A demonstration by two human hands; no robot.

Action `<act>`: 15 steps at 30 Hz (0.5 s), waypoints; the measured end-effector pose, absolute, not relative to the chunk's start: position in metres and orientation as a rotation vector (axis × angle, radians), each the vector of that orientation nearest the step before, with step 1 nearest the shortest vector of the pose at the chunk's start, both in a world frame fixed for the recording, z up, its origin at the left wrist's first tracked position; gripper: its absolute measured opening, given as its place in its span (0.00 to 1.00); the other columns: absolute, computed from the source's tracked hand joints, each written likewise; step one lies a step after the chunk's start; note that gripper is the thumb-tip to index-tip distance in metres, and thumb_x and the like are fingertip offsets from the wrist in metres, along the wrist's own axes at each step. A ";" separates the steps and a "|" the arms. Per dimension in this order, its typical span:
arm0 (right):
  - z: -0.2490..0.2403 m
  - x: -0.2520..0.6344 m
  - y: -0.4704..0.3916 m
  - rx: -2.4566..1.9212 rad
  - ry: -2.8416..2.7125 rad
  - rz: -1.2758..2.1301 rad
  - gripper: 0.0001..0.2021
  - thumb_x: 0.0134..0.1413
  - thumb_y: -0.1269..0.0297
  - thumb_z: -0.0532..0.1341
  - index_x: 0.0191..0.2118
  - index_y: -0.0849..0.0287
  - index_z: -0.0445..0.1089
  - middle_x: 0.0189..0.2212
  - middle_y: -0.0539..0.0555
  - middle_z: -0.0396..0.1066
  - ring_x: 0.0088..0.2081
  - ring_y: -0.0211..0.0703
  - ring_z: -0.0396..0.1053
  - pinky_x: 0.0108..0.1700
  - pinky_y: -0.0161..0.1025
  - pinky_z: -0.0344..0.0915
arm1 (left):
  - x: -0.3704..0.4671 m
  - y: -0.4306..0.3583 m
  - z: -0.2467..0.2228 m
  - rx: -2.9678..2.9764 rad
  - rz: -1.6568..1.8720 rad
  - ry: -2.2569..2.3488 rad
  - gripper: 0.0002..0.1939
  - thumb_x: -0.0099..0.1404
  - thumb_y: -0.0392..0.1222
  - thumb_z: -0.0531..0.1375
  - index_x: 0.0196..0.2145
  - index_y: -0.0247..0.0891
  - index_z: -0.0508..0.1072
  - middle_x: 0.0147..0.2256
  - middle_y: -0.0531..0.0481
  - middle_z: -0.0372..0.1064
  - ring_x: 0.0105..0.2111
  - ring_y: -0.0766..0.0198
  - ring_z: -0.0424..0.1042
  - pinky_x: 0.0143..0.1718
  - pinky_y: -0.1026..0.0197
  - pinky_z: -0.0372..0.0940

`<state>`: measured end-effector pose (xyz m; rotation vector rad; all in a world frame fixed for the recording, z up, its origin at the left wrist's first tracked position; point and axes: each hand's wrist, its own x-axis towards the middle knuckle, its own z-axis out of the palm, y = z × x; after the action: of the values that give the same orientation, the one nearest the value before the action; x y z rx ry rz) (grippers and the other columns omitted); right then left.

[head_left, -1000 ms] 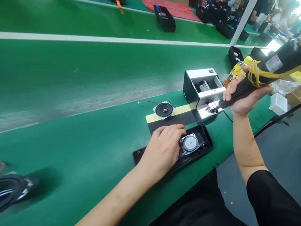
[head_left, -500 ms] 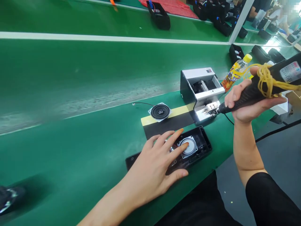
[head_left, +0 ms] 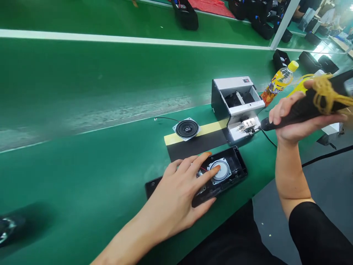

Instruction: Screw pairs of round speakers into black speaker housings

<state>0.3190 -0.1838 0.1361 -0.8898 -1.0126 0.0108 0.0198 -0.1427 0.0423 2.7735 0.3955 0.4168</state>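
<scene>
Spread over a black speaker housing (head_left: 237, 163) is my left hand (head_left: 184, 187), its index fingertip on a round speaker driver (head_left: 221, 171) set inside. Part of the housing and a second driver are covered by that hand. My right hand (head_left: 295, 116) is wrapped round a black electric screwdriver (head_left: 296, 110) with a yellow cord coiled about it. The screwdriver's tip lies close to the front plate of a silver and black screw feeder (head_left: 237, 110); whether it touches a screw is too small to tell. A loose speaker driver (head_left: 188, 129) lies face up behind the housing.
A drink bottle (head_left: 278, 82) with a yellow cap stands right of the feeder. A black and yellow mat (head_left: 193, 145) lies under the loose driver. Several black housings (head_left: 184, 14) sit on the far side, past a white rail (head_left: 110, 38). A dark object (head_left: 9, 228) is at lower left.
My right hand has drawn the screwdriver slightly back to the right from the feeder's front plate. My left hand stays on the housing; the view has shifted a little.
</scene>
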 end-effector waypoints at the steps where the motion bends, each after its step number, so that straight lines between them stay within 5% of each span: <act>1: 0.136 0.318 -0.182 -0.908 -1.005 0.019 0.38 0.64 0.19 0.45 0.30 0.53 0.65 0.18 0.44 0.50 0.12 0.33 0.50 0.14 0.30 0.50 | 0.020 -0.143 0.043 2.773 0.406 0.399 0.27 0.71 0.49 0.61 0.66 0.49 0.76 0.71 0.34 0.65 0.61 0.34 0.73 0.59 0.30 0.68; 8: 0.133 0.312 -0.171 -0.918 -0.964 0.057 0.41 0.61 0.16 0.40 0.40 0.50 0.68 0.18 0.43 0.49 0.12 0.34 0.50 0.14 0.31 0.49 | 0.021 -0.144 0.049 2.770 0.375 0.417 0.27 0.70 0.50 0.61 0.65 0.48 0.77 0.71 0.34 0.66 0.62 0.36 0.71 0.60 0.32 0.67; 15: 0.125 0.310 -0.168 -0.916 -0.984 0.162 0.42 0.53 0.12 0.51 0.41 0.51 0.70 0.18 0.41 0.49 0.13 0.34 0.46 0.14 0.34 0.53 | 0.021 -0.144 0.050 2.760 0.339 0.432 0.27 0.70 0.50 0.62 0.65 0.49 0.76 0.71 0.36 0.65 0.62 0.38 0.71 0.62 0.33 0.66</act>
<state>0.3103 -0.1681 0.1252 -0.9162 -0.9836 0.1618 0.0210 -0.1439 0.0504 2.7600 0.4319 0.3395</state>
